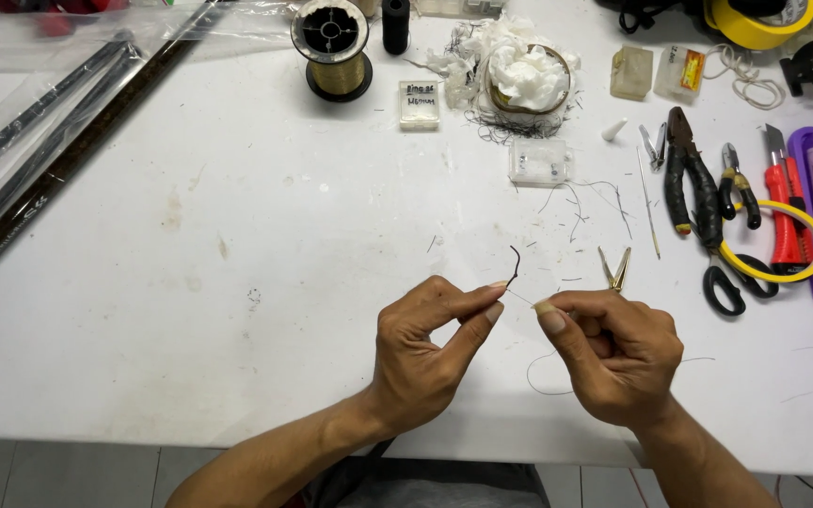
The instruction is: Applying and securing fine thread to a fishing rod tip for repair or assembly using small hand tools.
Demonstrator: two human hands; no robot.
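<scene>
a short dark curved thread (515,264) is being pinched by the left hand (422,353) while a thin line (522,298) is being pinched by the right hand (613,353) above the white tabletop (237,282).

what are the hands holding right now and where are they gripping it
The left hand pinches a short dark curved wire at its lower end; the right hand pinches a fine thread running between the fingertips.

Short dark curved wire (515,265), hook-shaped, upright at lower centre of frame; fine thin thread (522,297) runs taut just below it.
</scene>
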